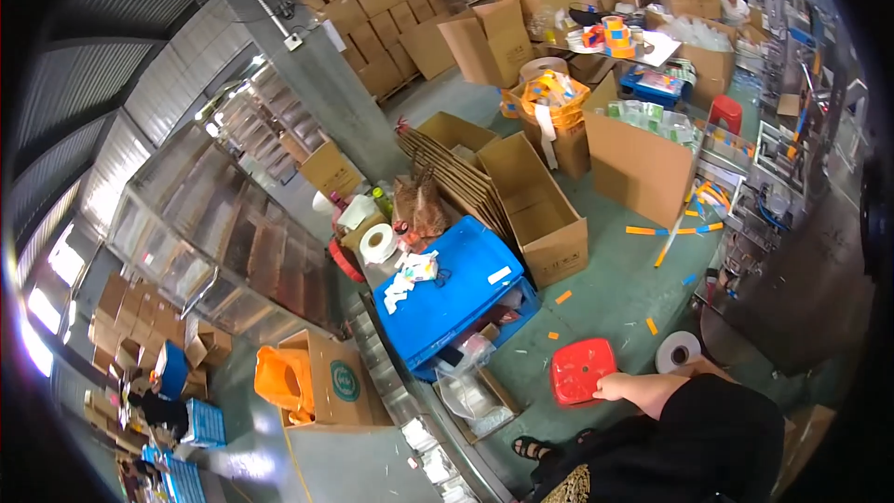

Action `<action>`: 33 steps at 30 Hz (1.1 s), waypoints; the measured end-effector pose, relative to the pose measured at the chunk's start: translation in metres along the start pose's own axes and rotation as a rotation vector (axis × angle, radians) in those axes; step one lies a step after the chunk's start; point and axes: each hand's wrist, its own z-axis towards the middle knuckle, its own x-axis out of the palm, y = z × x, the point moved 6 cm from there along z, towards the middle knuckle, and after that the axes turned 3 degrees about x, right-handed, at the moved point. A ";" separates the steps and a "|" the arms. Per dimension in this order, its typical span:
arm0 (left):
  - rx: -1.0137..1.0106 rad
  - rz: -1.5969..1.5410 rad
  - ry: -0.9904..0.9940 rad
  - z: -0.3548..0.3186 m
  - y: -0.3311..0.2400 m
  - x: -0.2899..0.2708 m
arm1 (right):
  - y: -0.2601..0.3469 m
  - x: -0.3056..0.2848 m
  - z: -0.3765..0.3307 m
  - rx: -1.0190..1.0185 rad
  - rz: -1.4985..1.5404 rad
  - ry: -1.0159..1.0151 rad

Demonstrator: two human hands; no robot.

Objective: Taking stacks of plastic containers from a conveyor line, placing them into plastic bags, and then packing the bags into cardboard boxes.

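A red plastic stool [584, 368] with a small hole in its seat is on the green floor at lower right. My left hand [613, 387] comes in from a black short sleeve and has its fingers closed over the stool's near right edge. Behind that sleeve a bit of bare skin shows, seemingly my right hand or forearm [700, 369], close to a white roll [678, 351] on the floor. The right fingers are hidden, so what they hold cannot be seen. My sandalled foot [533, 448] is left of the sleeve.
A blue lidded crate [456, 284] with a crumpled wrapper stands left of the stool. Beyond are an open carton [535, 210], folded cartons [456, 172] and a cardboard box [640, 165]. Orange strips [684, 228] litter the floor. Metal machinery [773, 279] lines the right. An orange bin [284, 379] sits lower left.
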 end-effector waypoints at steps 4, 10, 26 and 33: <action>0.034 0.190 -0.012 0.016 0.025 -0.005 | 0.017 -0.018 0.000 0.077 0.085 -0.043; 0.071 0.450 -0.039 0.028 0.067 -0.021 | -0.005 -0.001 0.035 0.239 0.064 -0.147; 0.271 1.090 -0.311 0.147 0.065 -0.078 | 0.191 0.016 0.095 -0.147 -0.259 0.118; 0.213 1.350 -0.421 0.205 0.038 -0.090 | 0.239 -0.011 0.148 -0.150 -0.214 0.176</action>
